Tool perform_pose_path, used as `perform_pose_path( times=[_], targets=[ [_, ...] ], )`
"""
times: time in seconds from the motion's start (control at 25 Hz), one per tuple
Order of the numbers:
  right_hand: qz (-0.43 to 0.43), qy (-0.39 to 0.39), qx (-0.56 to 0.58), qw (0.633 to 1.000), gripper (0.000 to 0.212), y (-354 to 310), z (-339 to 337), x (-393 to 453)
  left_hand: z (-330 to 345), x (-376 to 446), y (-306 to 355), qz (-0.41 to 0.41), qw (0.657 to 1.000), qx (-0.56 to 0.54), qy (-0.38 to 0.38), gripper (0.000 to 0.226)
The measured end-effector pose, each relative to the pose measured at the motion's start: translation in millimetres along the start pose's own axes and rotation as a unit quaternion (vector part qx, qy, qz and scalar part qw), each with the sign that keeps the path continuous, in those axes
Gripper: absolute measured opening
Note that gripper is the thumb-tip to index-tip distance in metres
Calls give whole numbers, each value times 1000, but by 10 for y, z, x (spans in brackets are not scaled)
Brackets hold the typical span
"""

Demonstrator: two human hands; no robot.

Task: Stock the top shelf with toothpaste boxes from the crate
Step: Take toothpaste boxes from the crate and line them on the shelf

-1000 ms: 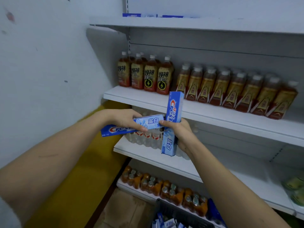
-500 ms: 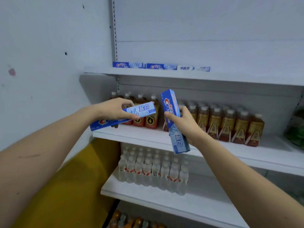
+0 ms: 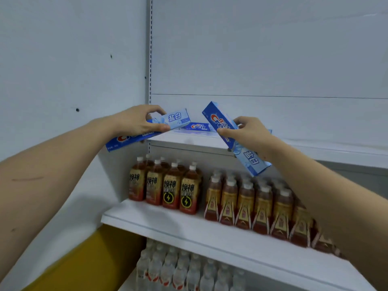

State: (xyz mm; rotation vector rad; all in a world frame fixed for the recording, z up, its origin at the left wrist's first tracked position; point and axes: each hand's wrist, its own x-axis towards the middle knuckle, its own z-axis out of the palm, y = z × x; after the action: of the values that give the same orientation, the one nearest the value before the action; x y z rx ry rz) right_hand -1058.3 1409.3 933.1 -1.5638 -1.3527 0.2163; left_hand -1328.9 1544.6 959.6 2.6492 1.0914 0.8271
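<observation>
My left hand (image 3: 136,122) grips a blue toothpaste box (image 3: 174,119) held almost level, its right end over the left end of the white top shelf (image 3: 189,143). My right hand (image 3: 245,131) grips a second blue toothpaste box (image 3: 249,158), tilted steeply with its upper end at shelf height and its lower end hanging below the shelf's front edge. Between the two hands a row of toothpaste boxes (image 3: 198,127) lies flat on the top shelf. The crate is out of view.
Brown drink bottles (image 3: 168,185) and gold-labelled bottles (image 3: 252,202) fill the shelf below. Clear water bottles (image 3: 178,269) stand on the shelf under that. A white wall (image 3: 63,70) closes the left side, with a yellow surface (image 3: 84,259) low down.
Both hands have risen from the level of the drink-bottle shelf up to the top shelf with their boxes. The view has tilted upward and the crate has dropped out of sight.
</observation>
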Motion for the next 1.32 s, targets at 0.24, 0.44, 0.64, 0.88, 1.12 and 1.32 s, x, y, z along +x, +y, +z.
perform_pose_path(
  times=[0.24, 0.44, 0.64, 0.88, 1.12, 1.32],
  targets=[
    [-20, -16, -132, 991, 51, -120, -26, 910, -147, 637, -378, -5, 999, 43, 8, 80],
    [-20, -23, -251, 968, 45, -27, 266, 1822, -20, 1543, -1046, 27, 999, 31, 1, 41],
    [-2, -45, -374, 926, 48, 167, 667, 2680, 158, 2343, -1563, 20, 997, 51, -62, 34],
    [23, -114, -440, 891, 55, 275, 1123, 3390, 442, 3153, -1865, 28, 979, 138, -150, 39],
    [38, -161, -469, 868, 59, 451, 1311, 3489, 547, 3382, -2005, 27, 972, 139, -186, 37],
    [15, -131, -472, 872, 57, 372, 1296, 3396, 439, 3279, -1881, 19, 979, 128, -156, 52]
  ],
)
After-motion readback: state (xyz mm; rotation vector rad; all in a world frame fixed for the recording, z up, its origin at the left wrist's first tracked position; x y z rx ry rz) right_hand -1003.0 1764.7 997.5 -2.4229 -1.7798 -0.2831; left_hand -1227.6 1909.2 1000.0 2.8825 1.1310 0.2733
